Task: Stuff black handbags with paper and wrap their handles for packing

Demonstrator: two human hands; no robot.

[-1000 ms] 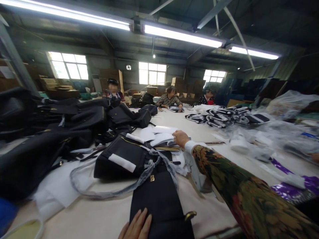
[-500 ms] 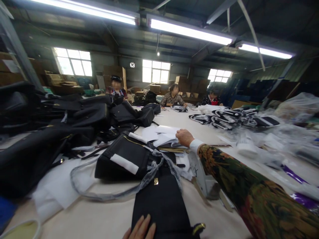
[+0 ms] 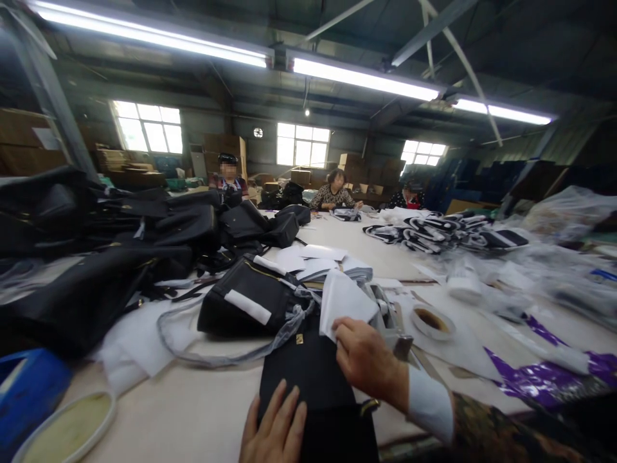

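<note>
My left hand [image 3: 276,427] lies with fingers spread on a black bag flap [image 3: 308,379] that carries a small gold fitting. Between the fingers of my right hand [image 3: 369,357] is a piece of white paper [image 3: 344,299], held above the flap's right edge. Just beyond lies the black bag body [image 3: 241,302], with a white wrap strip across it and a gold zip. Its plastic-wrapped strap [image 3: 231,363] loops to the left. Behind the bag is a stack of white paper sheets [image 3: 313,254]. A tape dispenser [image 3: 390,315] is partly hidden behind my right hand.
Black bags [image 3: 168,218] pile up on the left, near a blue bin [image 3: 31,392] and an oval tub [image 3: 72,427]. On the right are a tape roll [image 3: 432,321], purple plastic packaging [image 3: 544,373] and wrapped striped items [image 3: 438,228]. Several people sit at the far end.
My right hand has come back from the paper stack toward me, bringing a piece of white paper. My left hand stays on the flap, and more of it shows.
</note>
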